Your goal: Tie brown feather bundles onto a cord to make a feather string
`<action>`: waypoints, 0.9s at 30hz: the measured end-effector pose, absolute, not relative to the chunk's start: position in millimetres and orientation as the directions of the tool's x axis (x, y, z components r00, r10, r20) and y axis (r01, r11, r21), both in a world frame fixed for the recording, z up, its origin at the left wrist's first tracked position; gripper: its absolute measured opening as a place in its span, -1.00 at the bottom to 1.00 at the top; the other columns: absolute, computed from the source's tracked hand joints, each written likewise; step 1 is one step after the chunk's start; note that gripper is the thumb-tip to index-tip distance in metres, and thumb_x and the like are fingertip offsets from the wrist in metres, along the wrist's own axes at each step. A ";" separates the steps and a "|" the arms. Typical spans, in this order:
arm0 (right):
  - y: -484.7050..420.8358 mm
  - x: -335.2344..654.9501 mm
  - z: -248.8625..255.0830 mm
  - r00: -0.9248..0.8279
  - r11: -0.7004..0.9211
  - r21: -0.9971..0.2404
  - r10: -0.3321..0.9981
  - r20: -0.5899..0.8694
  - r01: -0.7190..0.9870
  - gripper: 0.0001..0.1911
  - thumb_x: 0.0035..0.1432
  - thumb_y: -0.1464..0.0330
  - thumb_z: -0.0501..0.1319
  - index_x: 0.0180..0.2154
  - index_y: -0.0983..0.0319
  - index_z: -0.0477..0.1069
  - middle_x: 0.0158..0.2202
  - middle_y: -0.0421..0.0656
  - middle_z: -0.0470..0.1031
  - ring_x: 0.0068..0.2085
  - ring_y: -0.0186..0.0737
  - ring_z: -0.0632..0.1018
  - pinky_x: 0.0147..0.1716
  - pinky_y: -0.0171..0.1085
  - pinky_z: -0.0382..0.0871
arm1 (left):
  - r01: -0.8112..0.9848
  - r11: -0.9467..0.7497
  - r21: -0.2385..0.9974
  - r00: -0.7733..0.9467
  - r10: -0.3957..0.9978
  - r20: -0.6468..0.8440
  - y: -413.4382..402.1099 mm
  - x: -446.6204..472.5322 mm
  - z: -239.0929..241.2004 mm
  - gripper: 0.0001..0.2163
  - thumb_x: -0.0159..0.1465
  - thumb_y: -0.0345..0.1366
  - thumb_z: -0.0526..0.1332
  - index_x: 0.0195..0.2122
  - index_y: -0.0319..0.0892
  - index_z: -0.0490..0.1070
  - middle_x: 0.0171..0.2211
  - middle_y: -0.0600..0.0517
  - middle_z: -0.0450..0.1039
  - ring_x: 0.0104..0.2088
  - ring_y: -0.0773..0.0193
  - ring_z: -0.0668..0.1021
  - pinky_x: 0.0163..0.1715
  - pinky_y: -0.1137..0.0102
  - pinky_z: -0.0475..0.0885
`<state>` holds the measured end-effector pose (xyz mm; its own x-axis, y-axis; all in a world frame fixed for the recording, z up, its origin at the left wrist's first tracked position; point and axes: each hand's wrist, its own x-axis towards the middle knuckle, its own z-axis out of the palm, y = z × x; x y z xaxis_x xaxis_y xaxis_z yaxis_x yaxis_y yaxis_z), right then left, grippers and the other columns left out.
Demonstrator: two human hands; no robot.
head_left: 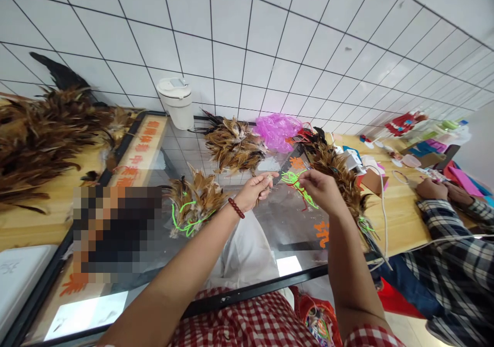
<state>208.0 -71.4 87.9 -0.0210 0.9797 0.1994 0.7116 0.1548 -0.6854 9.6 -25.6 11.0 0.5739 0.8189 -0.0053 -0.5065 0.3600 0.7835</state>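
My left hand (257, 190), with a dark red bead bracelet on its wrist, is closed in a pinch above the glass tabletop. Something small and pale shows at its fingers, too small to name. To the right, my right hand (320, 187) has its fingers pressed together at the edge of a bundle of neon green cord (295, 179). A red strand lies among the green ones. Left of my hands sits a small bunch of brown feathers (198, 195) with green cord on it. Behind them lies a larger brown feather bunch (233, 146).
A white lidded bin (177, 102) and a pink plastic bag (278, 131) stand by the tiled wall. Feather piles lie at the left (38, 141) and right (334, 167). At far right, a co-worker's hands (432, 188) work above a wooden table (399, 223) with boxes.
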 end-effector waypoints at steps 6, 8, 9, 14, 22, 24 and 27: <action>-52.6 177.3 56.9 -0.065 0.173 -0.736 0.983 0.173 0.654 -0.87 0.07 0.36 0.14 -0.38 0.22 0.45 -0.53 -0.24 0.43 -0.54 -0.36 0.33 -0.51 -0.35 0.16 | -0.352 0.400 0.846 0.646 0.758 -0.090 -28.4 13.6 8.1 -0.66 0.03 -0.08 0.32 -0.49 -0.31 0.35 -0.52 0.07 0.31 -0.70 0.61 0.17 -0.71 0.59 -0.05; -48.6 177.4 45.7 0.067 0.133 -0.800 0.975 0.210 0.585 -0.84 0.05 0.33 0.17 -0.30 0.22 0.45 -0.42 -0.19 0.47 -0.54 -0.37 0.32 -0.53 -0.35 0.18 | -0.417 0.430 0.801 0.620 0.779 -0.095 -26.9 12.7 7.3 -0.66 0.04 -0.09 0.32 -0.50 -0.31 0.33 -0.53 0.08 0.30 -0.69 0.62 0.16 -0.71 0.60 -0.04; -48.3 177.4 41.4 0.109 0.120 -0.836 0.972 0.210 0.536 -0.80 0.04 0.32 0.18 -0.26 0.22 0.44 -0.35 -0.17 0.49 -0.54 -0.38 0.33 -0.54 -0.35 0.19 | -0.464 0.443 0.767 0.603 0.792 -0.092 -25.9 11.8 7.1 -0.67 0.04 -0.11 0.33 -0.49 -0.30 0.33 -0.52 0.08 0.30 -0.69 0.62 0.15 -0.72 0.61 -0.04; -60.5 156.4 29.2 -0.136 0.011 -0.993 0.991 -0.005 0.114 -0.45 -0.06 0.30 0.30 0.02 0.09 0.29 -0.10 -0.14 0.45 -0.39 -0.34 0.46 -0.48 -0.34 0.34 | -0.571 0.470 0.674 0.585 0.808 -0.068 -22.0 6.8 6.9 -0.72 0.06 -0.17 0.33 -0.45 -0.29 0.33 -0.49 0.08 0.31 -0.68 0.62 0.14 -0.73 0.63 0.01; -96.7 179.8 40.3 -0.071 -0.083 -0.954 0.992 -0.107 0.289 -0.68 0.01 0.10 0.25 -0.48 0.25 0.45 -0.61 -0.26 0.33 -0.58 -0.40 0.31 -0.56 -0.36 0.24 | -0.703 0.496 0.511 0.558 0.829 -0.038 -9.7 -6.3 2.7 -0.85 0.12 -0.35 0.29 -0.45 -0.28 0.33 -0.48 0.09 0.30 -0.70 0.65 0.11 -0.73 0.67 0.04; -121.9 213.7 58.0 -0.132 -0.111 -0.898 0.974 -0.183 0.425 -0.66 0.06 0.11 0.22 -0.47 0.26 0.49 -0.60 -0.21 0.37 -0.56 -0.37 0.33 -0.55 -0.35 0.24 | -0.732 0.508 0.455 0.552 0.833 -0.041 -5.9 -10.2 2.6 -0.88 0.13 -0.39 0.27 -0.45 -0.28 0.32 -0.48 0.09 0.28 -0.69 0.65 0.11 -0.73 0.68 0.04; -174.9 263.8 80.1 -0.129 -0.202 -0.805 0.937 -0.324 0.558 -0.66 0.09 0.12 0.20 -0.44 0.26 0.52 -0.53 -0.13 0.44 -0.49 -0.29 0.40 -0.51 -0.33 0.29 | -0.749 0.517 0.414 0.547 0.835 -0.054 -2.9 -13.1 3.0 -0.89 0.15 -0.40 0.25 -0.45 -0.28 0.32 -0.48 0.09 0.26 -0.69 0.65 0.12 -0.74 0.69 0.04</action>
